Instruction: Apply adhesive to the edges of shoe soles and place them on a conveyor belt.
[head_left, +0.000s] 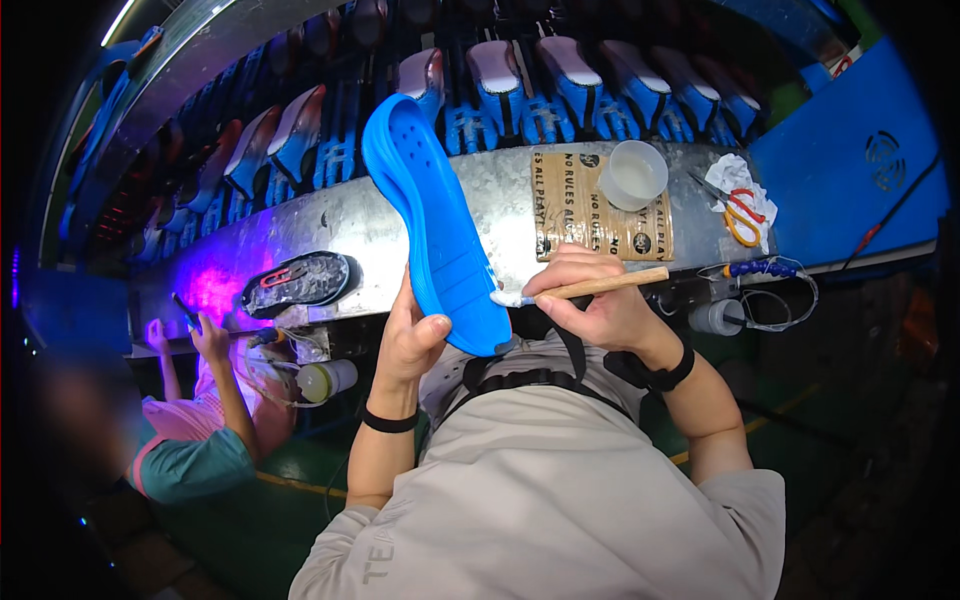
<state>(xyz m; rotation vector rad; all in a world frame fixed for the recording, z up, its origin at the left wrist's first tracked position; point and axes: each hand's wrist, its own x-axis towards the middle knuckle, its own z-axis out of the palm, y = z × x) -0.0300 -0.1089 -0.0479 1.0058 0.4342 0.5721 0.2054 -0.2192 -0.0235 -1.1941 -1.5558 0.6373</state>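
Head view: your left grip (406,335) holds a blue shoe sole (437,225), your right grip (612,310) a wooden-handled brush (605,283) touching its edge; brushing looks unfinished.

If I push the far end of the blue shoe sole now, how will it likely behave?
The blue shoe sole probably feels fairly stiff: it looks thick-rimmed and shows no clear sag beyond the left hand. It may swing or twist, because that hand grips only the near part, and the far end appears unsupported.
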